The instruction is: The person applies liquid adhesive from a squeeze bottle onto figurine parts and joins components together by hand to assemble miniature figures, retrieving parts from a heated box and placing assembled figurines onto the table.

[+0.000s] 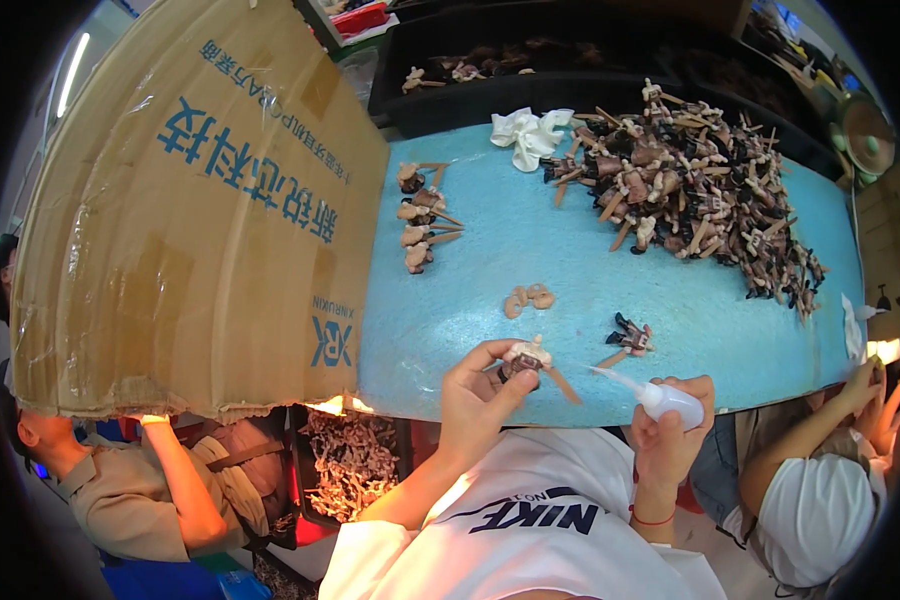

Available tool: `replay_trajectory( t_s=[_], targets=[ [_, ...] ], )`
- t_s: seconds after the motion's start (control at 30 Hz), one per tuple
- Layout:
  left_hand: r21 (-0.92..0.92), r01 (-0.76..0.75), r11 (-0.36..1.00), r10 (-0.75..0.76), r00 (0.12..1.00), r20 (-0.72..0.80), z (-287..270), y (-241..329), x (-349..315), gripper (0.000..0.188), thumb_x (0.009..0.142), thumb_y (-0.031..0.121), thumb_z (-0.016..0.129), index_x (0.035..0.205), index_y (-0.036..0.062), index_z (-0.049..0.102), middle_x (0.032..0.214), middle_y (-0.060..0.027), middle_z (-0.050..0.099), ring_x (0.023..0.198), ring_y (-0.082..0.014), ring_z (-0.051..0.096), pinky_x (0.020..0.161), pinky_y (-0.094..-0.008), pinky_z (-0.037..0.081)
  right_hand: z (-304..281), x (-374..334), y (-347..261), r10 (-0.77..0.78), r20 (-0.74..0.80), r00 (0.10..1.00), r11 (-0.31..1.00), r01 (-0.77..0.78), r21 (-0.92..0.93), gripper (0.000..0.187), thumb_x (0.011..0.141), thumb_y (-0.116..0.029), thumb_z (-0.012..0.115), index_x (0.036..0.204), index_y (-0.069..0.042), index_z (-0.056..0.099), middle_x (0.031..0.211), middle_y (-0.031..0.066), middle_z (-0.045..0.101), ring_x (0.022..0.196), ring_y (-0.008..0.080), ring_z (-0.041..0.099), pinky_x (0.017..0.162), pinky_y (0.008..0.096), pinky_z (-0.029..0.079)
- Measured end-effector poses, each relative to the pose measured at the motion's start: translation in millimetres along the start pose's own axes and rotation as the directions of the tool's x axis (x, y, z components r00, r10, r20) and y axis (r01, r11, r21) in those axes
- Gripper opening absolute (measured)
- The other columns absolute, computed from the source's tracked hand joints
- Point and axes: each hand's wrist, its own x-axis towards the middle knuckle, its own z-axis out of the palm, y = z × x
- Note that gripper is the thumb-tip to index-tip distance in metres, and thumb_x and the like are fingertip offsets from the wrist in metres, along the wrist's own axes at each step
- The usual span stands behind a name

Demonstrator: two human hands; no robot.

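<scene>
My left hand pinches a small toy figure with a pale upper part, a brown body and a flat tan stick-like piece pointing down to the right. In my right hand is a squeeze bottle, whitish and translucent, its long thin nozzle aimed left at the figure. A small gap separates the nozzle tip from the figure. Beyond my hands lie several small beige curved pieces and one dark-legged figure with a tan stick. Several figure parts are lined up at the left of the blue tabletop.
A big heap of figures covers the back right. Crumpled white tissue lies beside it. A tall cardboard box walls off the left. Behind stands a black tray with figures. Below the edge is a crate of parts. People sit on both sides.
</scene>
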Motion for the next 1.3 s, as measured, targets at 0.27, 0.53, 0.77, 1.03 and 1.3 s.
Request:
replay_trajectory(
  t_s=[0.27,0.53,0.77,1.03,1.3],
  targets=[
    [0.064,-0.310,0.949,0.309,0.951,0.028,15,-17,-9,0.023,0.077,-0.008,0.059,0.099,-0.0057,0.053,0.092,-0.0124,0.055,0.072,-0.0144,0.059,0.057,-0.0238,0.051,2,-12,-13,-0.165,-0.085,0.983,0.966,0.144,-0.212,0.040,0.074,-0.032,0.069,0.083,-0.002,0.043,0.065,0.0036,0.045,0.052,0.0076,0.038,0.042,0.0194,0.028],
    [0.352,-0.572,0.741,0.609,0.793,0.008,11,-25,-6,0.029,0.070,-0.010,0.065,0.096,-0.0026,0.057,0.092,-0.0149,0.059,0.075,-0.0147,0.058,0.060,-0.0229,0.049,17,-31,-23,-0.333,-0.108,0.937,0.832,0.237,-0.502,0.057,0.071,-0.053,0.068,0.079,-0.002,0.042,0.064,0.0032,0.042,0.056,0.0114,0.038,0.052,0.0255,0.030],
    [0.458,-0.618,0.639,0.694,0.720,0.004,8,-25,-10,0.029,0.068,-0.011,0.066,0.095,-0.0025,0.057,0.092,-0.0173,0.059,0.073,-0.0159,0.060,0.059,-0.0233,0.052,4,-23,-21,-0.531,0.310,0.789,0.630,0.612,-0.479,0.045,0.071,-0.028,0.073,0.089,0.006,0.050,0.053,0.0087,0.049,0.040,0.0163,0.040,0.038,0.0287,0.033],
    [0.446,-0.596,0.668,0.679,0.733,-0.039,4,-25,-13,0.033,0.065,-0.014,0.067,0.095,-0.0019,0.058,0.093,-0.0140,0.057,0.078,-0.0153,0.057,0.063,-0.0222,0.047,7,-18,-26,-0.482,0.468,0.740,0.552,0.672,-0.494,0.045,0.071,-0.027,0.074,0.093,0.004,0.050,0.051,0.0084,0.049,0.037,0.0169,0.041,0.036,0.0271,0.034],
    [0.451,-0.589,0.671,0.676,0.736,-0.044,4,-26,-14,0.033,0.065,-0.014,0.067,0.095,-0.0018,0.059,0.093,-0.0134,0.056,0.077,-0.0145,0.056,0.063,-0.0222,0.046,10,-17,-25,-0.454,0.470,0.757,0.562,0.653,-0.508,0.044,0.071,-0.027,0.074,0.093,0.003,0.050,0.052,0.0081,0.050,0.038,0.0178,0.043,0.036,0.0271,0.034]
  ],
)
